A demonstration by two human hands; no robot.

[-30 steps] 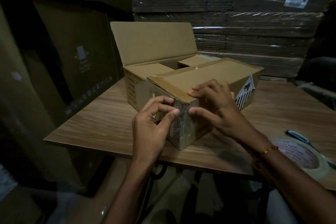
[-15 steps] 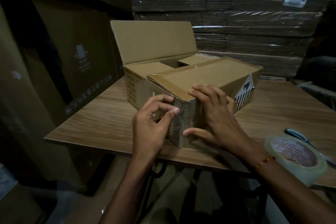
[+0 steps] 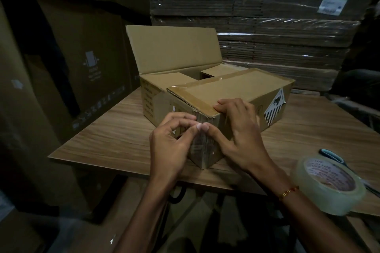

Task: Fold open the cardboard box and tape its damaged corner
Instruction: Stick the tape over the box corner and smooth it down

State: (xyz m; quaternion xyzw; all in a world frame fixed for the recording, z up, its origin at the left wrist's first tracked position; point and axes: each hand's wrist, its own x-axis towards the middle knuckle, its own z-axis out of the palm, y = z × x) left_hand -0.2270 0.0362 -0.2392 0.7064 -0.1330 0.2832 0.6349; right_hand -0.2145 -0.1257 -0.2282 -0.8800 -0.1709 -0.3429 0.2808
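Head view: a cardboard box [image 3: 232,92] is seen resting on the wooden counter [image 3: 115,139], turned so that its near corner points toward the camera. The far flap is raised upright, while the near flap is folded flat over the top. The damaged corner [image 3: 202,139] is covered by glossy clear tape. The left hand [image 3: 172,141] is placed against the left face of that corner, fingers curled and the thumb tip pressed onto the tape. The right hand [image 3: 238,129] is laid over the right face, its fingers bent over the top edge and its thumb pressed on the tape; the two thumb tips are touching. A gold bracelet [image 3: 287,191] is worn on the right wrist. A roll of clear tape [image 3: 329,187] is seen at the counter's near right edge, with scissors [image 3: 331,155] lying just behind it. Wrapped stacks of flat cardboard [image 3: 267,26] are seen behind the counter.
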